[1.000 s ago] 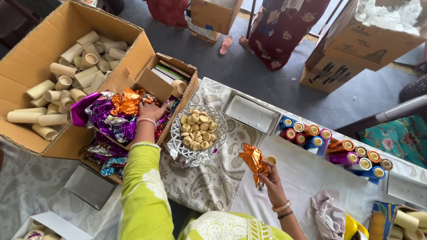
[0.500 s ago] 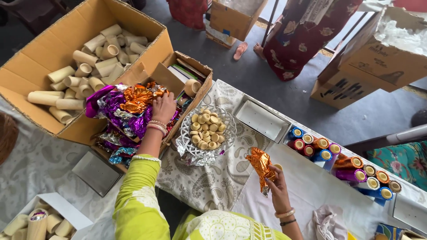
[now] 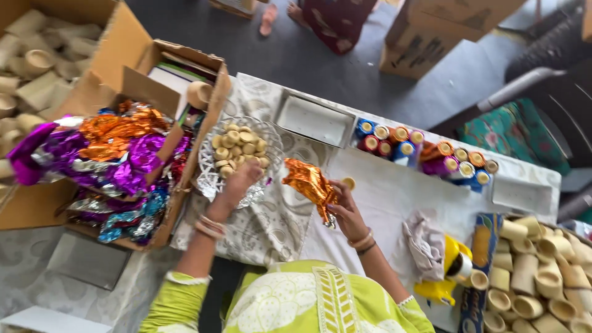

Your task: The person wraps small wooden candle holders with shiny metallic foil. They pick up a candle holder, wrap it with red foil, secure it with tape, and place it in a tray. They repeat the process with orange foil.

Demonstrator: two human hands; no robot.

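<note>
My left hand (image 3: 242, 180) reaches into a silver wire bowl (image 3: 266, 137) of small beige round discs (image 3: 239, 147), its fingers curled at the near rim. Whether it grips a disc I cannot tell. My right hand (image 3: 345, 209) holds a crumpled orange foil wrapper (image 3: 310, 184) over the white cloth on the table. One beige disc (image 3: 349, 182) lies just beyond that hand. To the left, an open cardboard box holds a heap of purple, orange and blue foil wrappers (image 3: 111, 148).
A row of foil-wrapped tubes (image 3: 425, 154) lines the table's far side beside a white tray (image 3: 314, 119). Bare cardboard tubes (image 3: 536, 271) fill a box at right, with a grey rag (image 3: 425, 243) and yellow glue bottle (image 3: 444, 271) near it. Another person's feet (image 3: 271, 17) stand beyond the table.
My left hand has left the box of foil wrappers and moved right to the bowl of discs. My right hand still holds the orange foil. The view has shifted closer.
</note>
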